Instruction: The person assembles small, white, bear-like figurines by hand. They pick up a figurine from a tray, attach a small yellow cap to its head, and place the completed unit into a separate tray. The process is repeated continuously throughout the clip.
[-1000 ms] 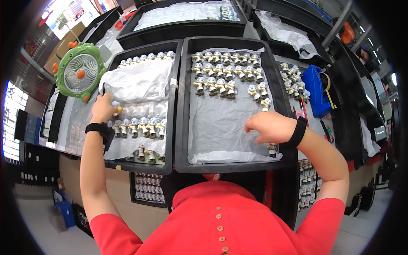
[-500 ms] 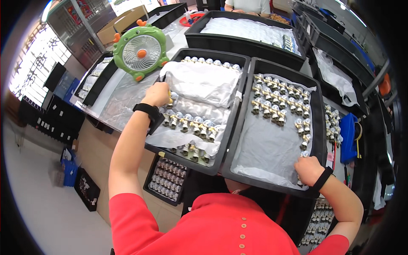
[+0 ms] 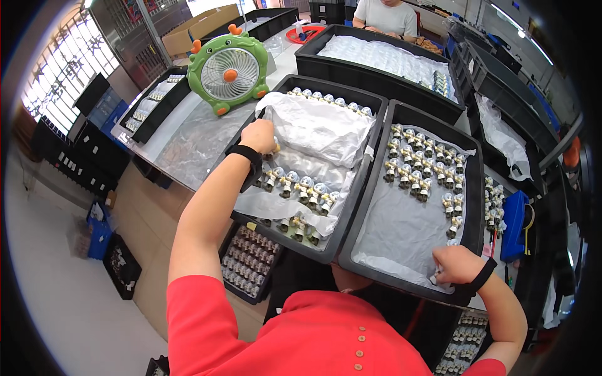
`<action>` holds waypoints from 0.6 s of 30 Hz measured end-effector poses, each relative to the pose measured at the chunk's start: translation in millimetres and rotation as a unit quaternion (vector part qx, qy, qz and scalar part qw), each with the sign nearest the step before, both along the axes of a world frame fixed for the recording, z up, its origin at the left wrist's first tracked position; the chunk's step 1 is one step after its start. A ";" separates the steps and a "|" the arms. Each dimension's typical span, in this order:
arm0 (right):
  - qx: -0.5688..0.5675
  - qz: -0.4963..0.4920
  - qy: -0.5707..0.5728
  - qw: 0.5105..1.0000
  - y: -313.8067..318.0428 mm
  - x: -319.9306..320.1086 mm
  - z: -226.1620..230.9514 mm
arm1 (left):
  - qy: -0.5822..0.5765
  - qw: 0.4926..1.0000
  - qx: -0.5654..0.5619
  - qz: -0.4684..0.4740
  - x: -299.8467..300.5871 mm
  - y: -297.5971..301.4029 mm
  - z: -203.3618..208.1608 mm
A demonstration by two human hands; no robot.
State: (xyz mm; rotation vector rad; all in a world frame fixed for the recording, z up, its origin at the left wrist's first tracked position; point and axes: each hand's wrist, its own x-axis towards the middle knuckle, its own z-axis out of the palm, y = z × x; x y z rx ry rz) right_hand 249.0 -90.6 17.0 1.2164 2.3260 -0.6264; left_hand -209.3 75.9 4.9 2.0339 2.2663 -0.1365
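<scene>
My left hand is closed at the left side of the left black tray, its fingers around a small figurine that is mostly hidden. Beside it, white-and-gold figurines with silvery heads lie in a row on white sheeting. Over the near right corner of the right black tray, my right hand pinches a small whitish piece, apparently another figurine, largely covered by the fingers. Several figurines fill the far part of that tray, with a column along its right side.
A green fan stands left of the trays. Behind them is a larger black bin lined with white wrap, and a person sits beyond. A blue box and more figurines lie at right. A filled tray sits below the table.
The whole view has shifted, so the trays appear farther right and lower. Within its tray, my right hand has moved slightly left. My left hand stays at the same spot by the sheeting.
</scene>
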 end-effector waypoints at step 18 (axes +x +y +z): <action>0.182 -0.191 0.501 0.824 47.1 -80.6 29.1 | -0.600 0.740 -0.037 -0.301 190.4 -101.0 26.1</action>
